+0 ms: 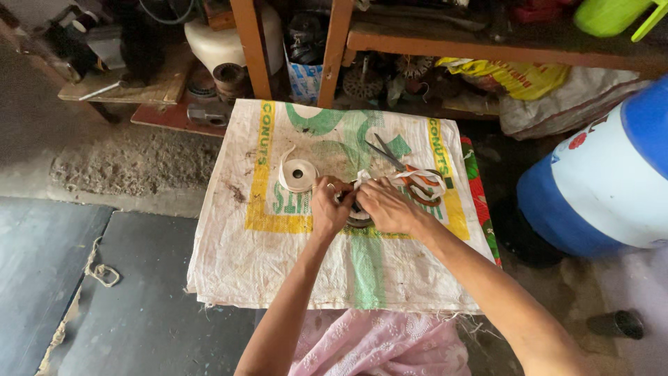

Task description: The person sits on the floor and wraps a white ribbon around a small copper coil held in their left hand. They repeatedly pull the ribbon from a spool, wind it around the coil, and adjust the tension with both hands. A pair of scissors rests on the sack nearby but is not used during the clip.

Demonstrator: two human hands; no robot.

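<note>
My left hand and my right hand meet over a small dark round part wrapped in white tape, and both grip it. A strip of white tape trails from it to the right. A roll of white tape lies just left of my left hand. Orange-handled scissors rest beyond my right hand. All of it sits on a white woven sack with green and yellow print.
A blue and white barrel lies at the right. Wooden shelf legs and cluttered metal parts stand behind the sack. A small dark cylinder is on the floor at the lower right, a scrap of cord at the left.
</note>
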